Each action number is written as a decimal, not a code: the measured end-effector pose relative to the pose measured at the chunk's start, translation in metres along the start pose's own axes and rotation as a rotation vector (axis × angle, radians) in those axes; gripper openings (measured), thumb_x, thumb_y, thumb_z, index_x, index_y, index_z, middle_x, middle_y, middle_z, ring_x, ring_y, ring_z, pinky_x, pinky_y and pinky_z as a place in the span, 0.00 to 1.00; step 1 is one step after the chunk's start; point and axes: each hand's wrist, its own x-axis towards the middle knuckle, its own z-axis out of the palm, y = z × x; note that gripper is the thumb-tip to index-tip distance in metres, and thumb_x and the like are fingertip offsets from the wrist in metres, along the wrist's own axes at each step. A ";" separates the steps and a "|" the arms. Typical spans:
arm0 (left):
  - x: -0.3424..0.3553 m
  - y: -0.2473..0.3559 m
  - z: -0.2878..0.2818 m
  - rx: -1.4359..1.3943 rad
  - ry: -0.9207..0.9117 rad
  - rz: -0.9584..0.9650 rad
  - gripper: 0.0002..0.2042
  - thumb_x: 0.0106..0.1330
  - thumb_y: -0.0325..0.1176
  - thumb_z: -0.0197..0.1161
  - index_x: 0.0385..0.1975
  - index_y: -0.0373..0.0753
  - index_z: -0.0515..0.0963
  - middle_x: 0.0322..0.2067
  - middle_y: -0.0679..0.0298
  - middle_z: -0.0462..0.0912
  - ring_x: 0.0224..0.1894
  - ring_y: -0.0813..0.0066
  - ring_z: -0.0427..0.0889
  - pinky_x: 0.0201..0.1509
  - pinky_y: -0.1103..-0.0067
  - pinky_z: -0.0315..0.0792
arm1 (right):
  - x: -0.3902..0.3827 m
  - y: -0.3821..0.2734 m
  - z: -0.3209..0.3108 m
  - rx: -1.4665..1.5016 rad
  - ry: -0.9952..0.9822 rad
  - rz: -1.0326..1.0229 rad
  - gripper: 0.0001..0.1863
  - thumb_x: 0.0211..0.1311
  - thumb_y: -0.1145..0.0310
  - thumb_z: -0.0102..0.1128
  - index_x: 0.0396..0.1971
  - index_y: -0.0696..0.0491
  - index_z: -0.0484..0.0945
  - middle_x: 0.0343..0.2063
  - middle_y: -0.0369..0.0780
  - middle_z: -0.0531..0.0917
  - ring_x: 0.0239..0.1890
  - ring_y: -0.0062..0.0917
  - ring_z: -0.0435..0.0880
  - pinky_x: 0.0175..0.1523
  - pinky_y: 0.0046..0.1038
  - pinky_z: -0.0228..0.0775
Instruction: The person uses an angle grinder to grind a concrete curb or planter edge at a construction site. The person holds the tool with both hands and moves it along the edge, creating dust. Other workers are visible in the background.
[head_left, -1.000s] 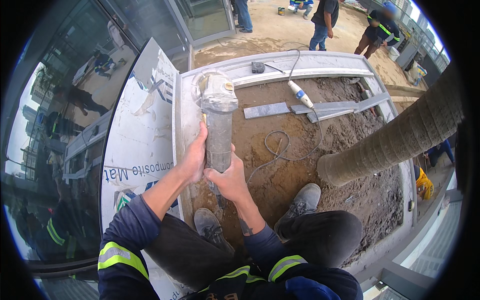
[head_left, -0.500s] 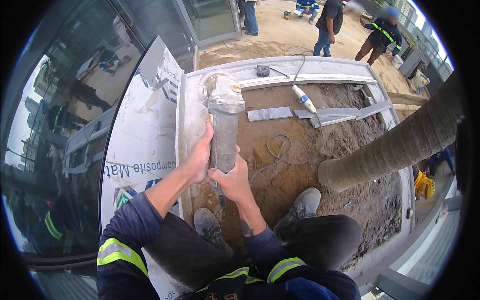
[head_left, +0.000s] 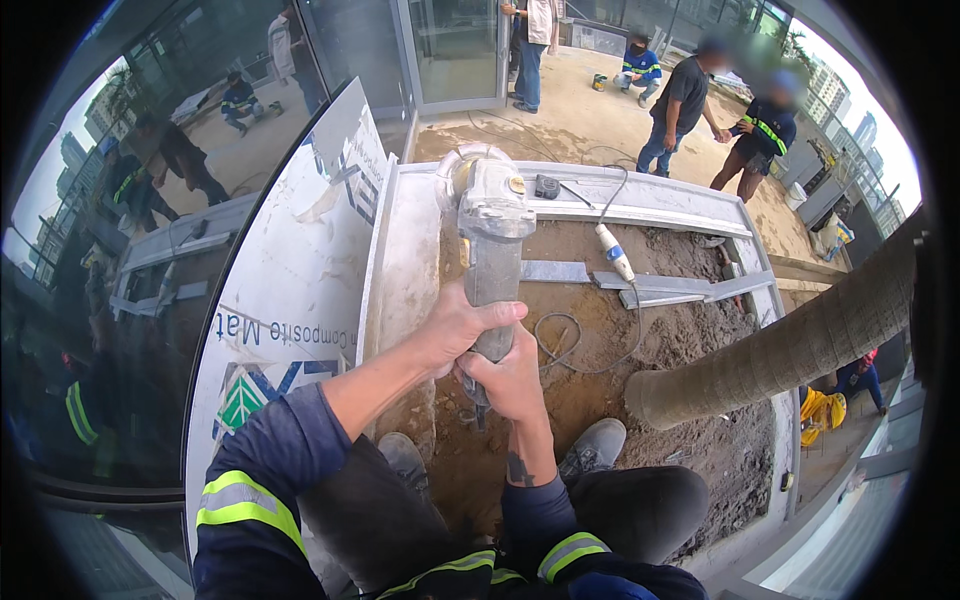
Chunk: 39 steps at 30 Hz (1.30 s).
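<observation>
An angle grinder (head_left: 496,225), grey and dust-covered, is held in both my hands in front of me. Its head and round disc guard (head_left: 462,178) are at the far end, over the left far corner of the planter's pale ledge (head_left: 412,205). My left hand (head_left: 462,325) wraps the body from the left, its thumb lying across the top. Lower down, my right hand (head_left: 512,372) grips the rear of the body, close against the left hand. The disc itself is mostly hidden by the head and guard.
A tape measure (head_left: 547,187) lies on the far ledge. On the soil are a cable connector (head_left: 614,252), a looping cord and several grey metal strips (head_left: 668,288). A thick trunk (head_left: 760,350) leans in at right. A printed white panel (head_left: 290,260) and glass stand left. People are beyond.
My left hand has slid back along the grinder, its thumb now over the top. The view has shifted, so the grinder appears lower and further right.
</observation>
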 end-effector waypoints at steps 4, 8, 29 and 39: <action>0.002 0.011 -0.012 -0.231 0.040 0.063 0.21 0.67 0.42 0.71 0.52 0.36 0.76 0.43 0.61 0.84 0.48 0.72 0.84 0.52 0.72 0.80 | 0.023 -0.048 0.003 -0.083 -0.137 0.013 0.27 0.51 0.71 0.68 0.52 0.67 0.76 0.32 0.41 0.86 0.31 0.24 0.84 0.38 0.27 0.77; -0.001 0.034 -0.017 -0.602 0.134 0.160 0.15 0.68 0.42 0.69 0.46 0.40 0.78 0.41 0.62 0.85 0.45 0.71 0.85 0.54 0.71 0.80 | 0.055 -0.089 0.017 -0.517 -0.258 -0.154 0.42 0.51 0.62 0.69 0.62 0.75 0.67 0.32 0.51 0.87 0.32 0.38 0.88 0.40 0.34 0.78; -0.082 0.056 -0.008 -0.485 0.056 0.419 0.30 0.61 0.43 0.72 0.59 0.38 0.67 0.41 0.60 0.80 0.46 0.64 0.84 0.67 0.60 0.75 | -0.004 -0.086 0.020 0.068 -0.650 0.024 0.35 0.55 0.66 0.77 0.57 0.65 0.69 0.44 0.42 0.82 0.47 0.22 0.80 0.55 0.28 0.74; -0.090 0.030 -0.011 -0.407 -0.039 0.407 0.38 0.54 0.47 0.79 0.59 0.40 0.65 0.39 0.61 0.80 0.46 0.61 0.84 0.67 0.58 0.71 | -0.019 -0.078 0.002 -0.001 -0.706 0.003 0.35 0.54 0.65 0.78 0.56 0.65 0.68 0.43 0.46 0.82 0.46 0.28 0.82 0.54 0.31 0.75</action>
